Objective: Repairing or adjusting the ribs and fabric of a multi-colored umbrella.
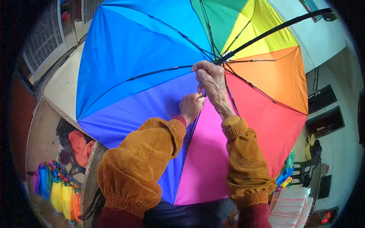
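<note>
An open rainbow umbrella (133, 49) fills the middle of the view, its inside facing me. The black shaft (266, 33) slants from the white hub (228, 57) toward the upper right. My left hand (191, 105) is closed in a pinch around a dark rib (194, 127) between the violet and pink panels. Just above it, next to the hub, my right hand (211, 80) is curled tight. Whatever its fingers hold is hidden or too small to name. Mustard sleeves with dark red cuffs cover both forearms.
Folded multicoloured umbrellas or cloths (57, 193) lie at the lower left, near an orange cloth (81, 147). A pale tabletop (62, 85) extends under the umbrella's left side. White bundles with red lines (291, 207) sit at the lower right, below a dark chair (304, 171).
</note>
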Motion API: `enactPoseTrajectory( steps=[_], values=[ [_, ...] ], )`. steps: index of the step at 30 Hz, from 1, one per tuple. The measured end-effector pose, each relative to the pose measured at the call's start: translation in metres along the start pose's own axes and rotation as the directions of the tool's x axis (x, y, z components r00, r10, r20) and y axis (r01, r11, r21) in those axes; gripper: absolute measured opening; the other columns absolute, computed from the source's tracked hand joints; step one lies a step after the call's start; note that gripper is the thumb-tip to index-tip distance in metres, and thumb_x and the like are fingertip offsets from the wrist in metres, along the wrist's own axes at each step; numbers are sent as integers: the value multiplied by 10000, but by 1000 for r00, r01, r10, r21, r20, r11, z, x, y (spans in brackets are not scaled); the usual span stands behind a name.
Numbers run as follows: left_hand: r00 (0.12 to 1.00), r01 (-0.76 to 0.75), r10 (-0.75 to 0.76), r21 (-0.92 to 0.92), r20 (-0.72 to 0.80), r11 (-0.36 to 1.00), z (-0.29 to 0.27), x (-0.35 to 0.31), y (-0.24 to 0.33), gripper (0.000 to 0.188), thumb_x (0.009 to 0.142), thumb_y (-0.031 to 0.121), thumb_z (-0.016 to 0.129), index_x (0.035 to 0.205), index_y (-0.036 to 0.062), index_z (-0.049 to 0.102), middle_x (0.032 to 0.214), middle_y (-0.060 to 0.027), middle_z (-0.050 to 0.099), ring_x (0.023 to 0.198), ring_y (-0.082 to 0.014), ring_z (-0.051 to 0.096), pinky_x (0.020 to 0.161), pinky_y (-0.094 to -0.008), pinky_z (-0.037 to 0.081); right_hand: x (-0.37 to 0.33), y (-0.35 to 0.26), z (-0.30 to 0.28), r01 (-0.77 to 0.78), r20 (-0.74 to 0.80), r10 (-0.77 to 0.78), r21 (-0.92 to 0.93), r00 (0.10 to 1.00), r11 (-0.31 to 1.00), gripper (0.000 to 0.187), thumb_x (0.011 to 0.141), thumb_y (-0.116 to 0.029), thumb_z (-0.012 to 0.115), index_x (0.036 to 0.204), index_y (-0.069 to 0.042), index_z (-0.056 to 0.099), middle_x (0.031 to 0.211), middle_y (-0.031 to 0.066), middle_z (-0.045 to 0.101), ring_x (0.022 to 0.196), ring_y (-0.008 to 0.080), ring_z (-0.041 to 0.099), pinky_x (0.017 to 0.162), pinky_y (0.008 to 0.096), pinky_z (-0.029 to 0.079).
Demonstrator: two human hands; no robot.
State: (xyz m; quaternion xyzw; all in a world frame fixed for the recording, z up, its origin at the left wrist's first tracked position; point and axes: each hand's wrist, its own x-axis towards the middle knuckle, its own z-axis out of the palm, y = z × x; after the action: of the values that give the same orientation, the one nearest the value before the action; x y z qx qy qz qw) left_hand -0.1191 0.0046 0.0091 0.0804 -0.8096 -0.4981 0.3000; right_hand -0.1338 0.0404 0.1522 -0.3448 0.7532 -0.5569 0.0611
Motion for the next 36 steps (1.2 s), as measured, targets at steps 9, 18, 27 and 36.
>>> enactPoseTrajectory(
  steps=[9,18,27,36],
  values=[
    [984,167,-139,-281,115,945,-20,13,-5,206,751,249,604,772,44,593,732,-205,591,730,-376,589,625,-451,449,-8,-33,8,185,-41,-185,-12,982,983,179,827,-81,473,946,13,568,567,-6,424,456,78,415,401,228,374],
    [944,-241,330,634,-25,735,-194,39,-73,148,727,163,614,844,77,584,853,-169,605,725,-348,602,617,-454,475,-121,84,8,-421,-129,502,393,855,818,169,804,-55,479,885,78,543,587,42,476,448,112,451,406,258,421],
    [963,-269,171,784,209,559,-204,38,-109,111,705,91,579,807,47,575,774,-194,602,688,-362,593,580,-468,460,-117,83,0,-415,-122,515,450,848,791,134,805,-24,443,786,50,553,638,81,507,438,142,459,405,271,431],
    [818,321,-222,-101,531,942,-99,-104,-28,149,715,145,601,671,9,560,633,-155,601,591,-268,610,547,-399,470,-115,91,-157,-420,-95,464,-609,881,673,187,727,-107,511,832,41,560,627,123,522,637,211,554,514,372,439]
  ],
)
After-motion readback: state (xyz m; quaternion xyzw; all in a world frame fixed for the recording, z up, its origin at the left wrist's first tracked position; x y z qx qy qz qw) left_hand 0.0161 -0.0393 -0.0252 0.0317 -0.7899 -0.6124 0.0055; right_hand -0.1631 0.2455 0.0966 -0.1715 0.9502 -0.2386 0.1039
